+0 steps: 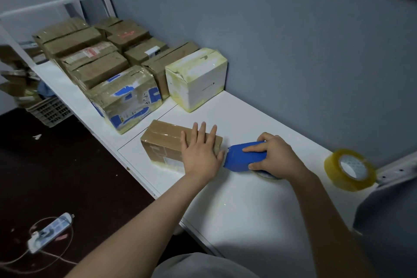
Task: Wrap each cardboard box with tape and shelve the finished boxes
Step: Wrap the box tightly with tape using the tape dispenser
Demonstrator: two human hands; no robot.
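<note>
Left hand [200, 153] flat on small box [167, 142], right hand [275, 156] gripping tape dispenser [243, 157]

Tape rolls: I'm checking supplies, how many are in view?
2. One loose yellowish roll stands at the table's right end. A second roll peeks out under the blue dispenser gripped by the right hand. Others may be hidden.

Both bare forearms reach up from the bottom of the frame towards its centre. The left hand [200, 152] lies flat and palm down just left of centre, fingers straight and slightly spread (thumb out to the right), resting on the cardboard box [162, 140]. The right hand [274, 156], just right of centre, curls round the blue tape dispenser [241, 158], index finger laid along its top
</note>
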